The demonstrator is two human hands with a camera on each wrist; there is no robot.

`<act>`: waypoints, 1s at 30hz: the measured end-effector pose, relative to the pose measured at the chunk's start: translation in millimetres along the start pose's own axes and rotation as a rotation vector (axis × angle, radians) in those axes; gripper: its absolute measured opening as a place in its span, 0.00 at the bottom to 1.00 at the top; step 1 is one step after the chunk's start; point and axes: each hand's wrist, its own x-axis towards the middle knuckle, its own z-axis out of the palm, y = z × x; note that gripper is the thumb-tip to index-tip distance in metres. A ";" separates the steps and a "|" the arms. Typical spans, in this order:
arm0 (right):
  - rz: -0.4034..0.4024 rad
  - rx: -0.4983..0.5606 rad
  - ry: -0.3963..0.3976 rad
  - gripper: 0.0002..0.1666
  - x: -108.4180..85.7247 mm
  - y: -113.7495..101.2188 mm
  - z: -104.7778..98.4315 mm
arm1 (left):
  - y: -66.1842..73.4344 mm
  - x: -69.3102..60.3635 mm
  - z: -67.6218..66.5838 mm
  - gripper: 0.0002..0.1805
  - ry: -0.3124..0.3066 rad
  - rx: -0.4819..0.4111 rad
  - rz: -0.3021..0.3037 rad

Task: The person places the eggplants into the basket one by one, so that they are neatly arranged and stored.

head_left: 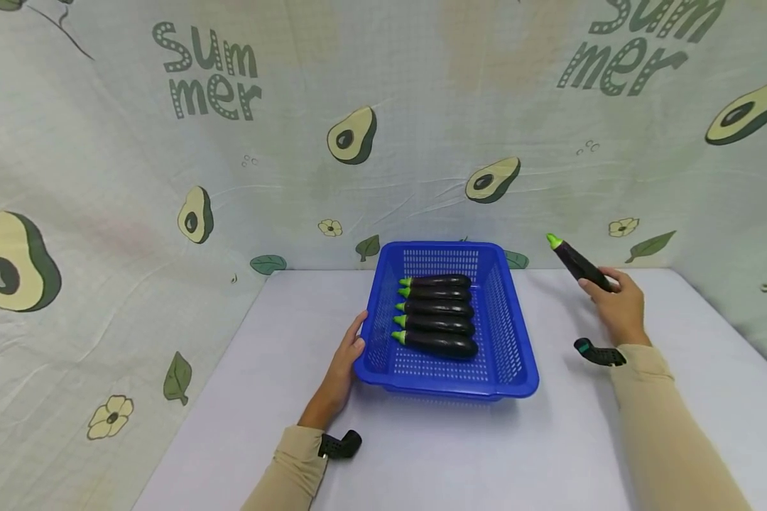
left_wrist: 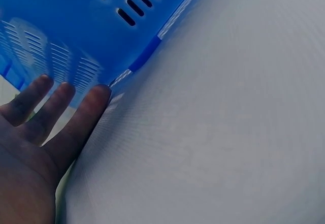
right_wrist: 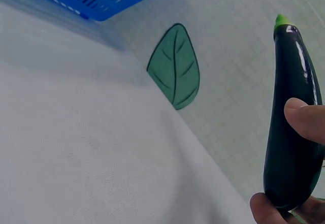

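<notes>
A dark purple eggplant [head_left: 577, 262] with a bright green stem end is held in the right hand [head_left: 618, 305], raised to the right of the basket. The right wrist view shows the thumb across this eggplant [right_wrist: 294, 122] and fingertips at its blunt end; its stem end points up. The left hand [head_left: 341, 362] rests against the left side of a blue plastic basket [head_left: 524, 372], and in the left wrist view its extended fingers [left_wrist: 63, 109] touch the basket's outer wall. Several eggplants [head_left: 437, 325] lie side by side in the basket, green ends to the left.
A white table [head_left: 243, 426] carries the basket near its back edge. Behind and beside the table hangs a pale cloth [head_left: 415, 64] printed with avocados, leaves and lettering. Black wrist devices [head_left: 340, 445] sit on both sleeves.
</notes>
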 end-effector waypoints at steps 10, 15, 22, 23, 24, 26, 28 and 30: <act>0.012 0.037 -0.012 0.43 -17.5 -7.1 2.5 | -1.4 -0.4 -0.3 0.30 0.004 0.012 -0.001; 0.028 0.048 -0.029 0.44 -25.4 -12.5 3.9 | -1.3 0.2 -1.0 0.29 0.003 0.006 -0.019; -0.009 0.036 -0.048 0.45 -35.3 -21.1 4.2 | -1.6 -0.6 -1.5 0.29 -0.002 0.004 -0.026; -0.015 0.034 -0.051 0.45 -36.4 -22.6 4.4 | -1.1 -0.9 -1.5 0.29 -0.002 0.003 -0.023; -0.023 0.032 -0.055 0.45 -37.5 -24.2 4.6 | -0.6 -1.3 -1.5 0.29 -0.001 0.004 -0.022; -0.038 0.039 -0.062 0.45 -39.0 -27.0 5.0 | 0.5 -1.7 -1.3 0.30 0.003 0.005 -0.021; -0.054 0.034 -0.071 0.44 -39.8 -28.6 4.4 | 1.1 -1.7 -1.2 0.30 0.000 0.000 -0.019; -0.065 0.030 -0.078 0.43 -40.6 -29.9 3.4 | 1.3 -1.3 -1.0 0.30 -0.007 -0.013 -0.016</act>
